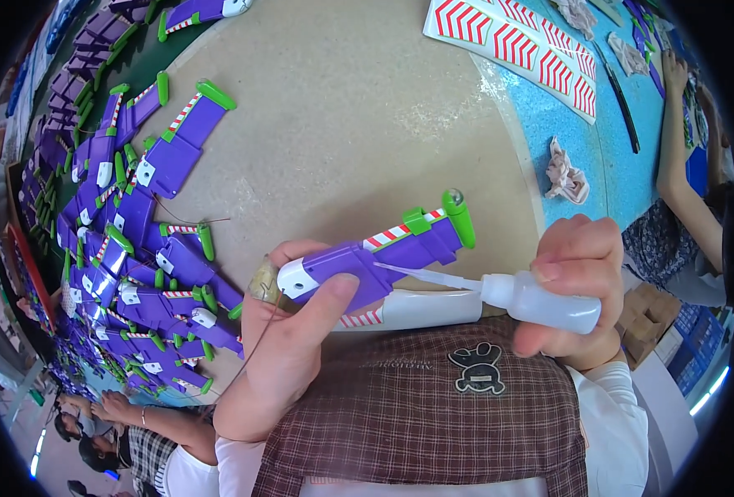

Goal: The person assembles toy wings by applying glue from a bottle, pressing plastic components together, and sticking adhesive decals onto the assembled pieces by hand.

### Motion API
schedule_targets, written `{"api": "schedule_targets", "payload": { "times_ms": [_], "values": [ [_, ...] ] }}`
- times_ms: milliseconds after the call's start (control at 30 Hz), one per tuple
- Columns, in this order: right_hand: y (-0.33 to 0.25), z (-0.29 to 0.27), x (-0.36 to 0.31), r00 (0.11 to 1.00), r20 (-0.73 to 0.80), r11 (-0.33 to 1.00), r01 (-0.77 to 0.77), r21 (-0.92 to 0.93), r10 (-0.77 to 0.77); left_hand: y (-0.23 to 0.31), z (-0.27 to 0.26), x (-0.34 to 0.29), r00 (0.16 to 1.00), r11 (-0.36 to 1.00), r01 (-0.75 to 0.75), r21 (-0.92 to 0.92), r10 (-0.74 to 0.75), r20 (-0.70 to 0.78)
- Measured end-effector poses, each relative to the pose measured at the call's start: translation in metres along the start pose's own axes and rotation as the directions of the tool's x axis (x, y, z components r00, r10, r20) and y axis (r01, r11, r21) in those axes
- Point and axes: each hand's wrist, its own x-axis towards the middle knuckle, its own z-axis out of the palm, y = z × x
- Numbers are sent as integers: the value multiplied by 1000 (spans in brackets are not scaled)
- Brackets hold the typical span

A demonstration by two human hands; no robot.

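My left hand (296,331) grips a purple plastic toy wing (346,269) with a white end, green tip pieces and a red-and-white striped edge. The thumb presses on its face, and a thin wire trails down by the wrist. In my right hand (578,269) is a small translucent squeeze bottle (541,301), held on its side. Its long thin nozzle points left, and the tip meets or nearly meets the purple face. Below the wing lies a whitish, rounded long object (433,308) beside a bit of red-striped sticker; I cannot make out what it is.
Many similar purple wings (168,157) are heaped along the left side. At the far right lie a sheet of striped stickers (516,45), crumpled tissue (567,172) and a dark thin tool (622,103). Another person's arm (683,166) reaches in at right; more people sit lower left.
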Motion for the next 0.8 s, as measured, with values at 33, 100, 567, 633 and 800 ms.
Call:
{"api": "schedule_targets", "payload": {
  "times_ms": [33, 100, 567, 633, 800],
  "values": [
    [-2, -2, -1, 999, 35, 999, -29, 21, 29, 0, 2, -1, 1000, 1000, -21, -10, 21, 10],
    [-1, -2, 0, 996, 73, 997, -58, 43, 55, 2, 4, -3, 999, 999, -42, -21, 43, 17],
    [-5, -1, -1, 989, 117, 996, -94, -6, 95, 2, -2, 4, 999, 998, 35, -49, -34, 14],
    [-3, -2, -2, 993, 92, 997, -76, 29, 73, -5, -8, 8, 964, 932, -265, 249, 253, 77],
    [-2, -1, 1, 994, 88, 996, -64, 56, 59, -8, -27, 24, 342, -162, -814, 557, 641, 687]
  ]
}}
